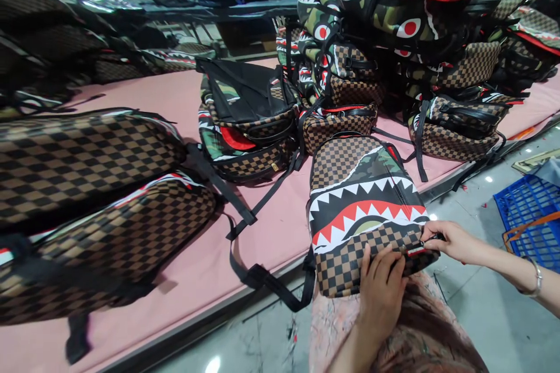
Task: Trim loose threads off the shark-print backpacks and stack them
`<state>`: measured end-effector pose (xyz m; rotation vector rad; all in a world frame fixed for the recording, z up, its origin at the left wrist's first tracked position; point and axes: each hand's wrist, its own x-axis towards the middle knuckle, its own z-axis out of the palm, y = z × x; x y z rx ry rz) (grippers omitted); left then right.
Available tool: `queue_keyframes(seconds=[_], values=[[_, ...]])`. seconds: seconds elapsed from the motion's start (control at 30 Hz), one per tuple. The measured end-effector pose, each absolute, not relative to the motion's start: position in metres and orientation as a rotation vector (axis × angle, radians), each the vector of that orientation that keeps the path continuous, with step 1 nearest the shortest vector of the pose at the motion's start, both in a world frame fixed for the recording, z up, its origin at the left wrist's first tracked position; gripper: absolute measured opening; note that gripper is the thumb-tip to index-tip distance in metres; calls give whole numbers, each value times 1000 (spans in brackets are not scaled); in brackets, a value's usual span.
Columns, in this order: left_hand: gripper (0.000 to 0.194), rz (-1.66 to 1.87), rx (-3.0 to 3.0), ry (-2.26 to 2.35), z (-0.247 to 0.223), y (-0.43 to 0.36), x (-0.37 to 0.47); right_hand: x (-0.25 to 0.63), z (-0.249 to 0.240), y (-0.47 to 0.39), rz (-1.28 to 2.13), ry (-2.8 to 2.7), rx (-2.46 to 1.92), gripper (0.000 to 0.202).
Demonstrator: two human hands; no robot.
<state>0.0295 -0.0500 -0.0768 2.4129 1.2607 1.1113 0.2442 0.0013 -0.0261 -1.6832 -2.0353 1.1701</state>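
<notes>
A backpack (345, 166) with brown checks, camouflage and a red-and-white shark mouth leans over the table edge and onto my lap. My left hand (382, 280) lies on its checked lower front, palm down with fingers spread. At the backpack's lower right side, my right hand (448, 240) is closed in a pinch on a small dark piece that looks like a zipper pull. A small red-and-white tag (415, 250) sits just beside those fingertips. One black strap (280, 291) hangs off to the left, over the table edge.
More checked backpacks stand on the pink table (184, 297): a large one (87, 169) at left, another (251, 122) behind, and a tall pile (406, 17) at back right. A blue plastic basket (525, 204) is on the floor at right.
</notes>
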Motion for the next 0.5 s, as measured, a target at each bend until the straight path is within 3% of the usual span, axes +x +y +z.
queue_keyframes(seconds=[0.33, 0.5], values=[[25, 1135, 2456, 1266, -78, -50, 28, 252, -27, -4, 1027, -2082, -1587, 8], [23, 1201, 2526, 1245, -78, -46, 27, 262, -37, 18, 992, -1845, -1590, 15]])
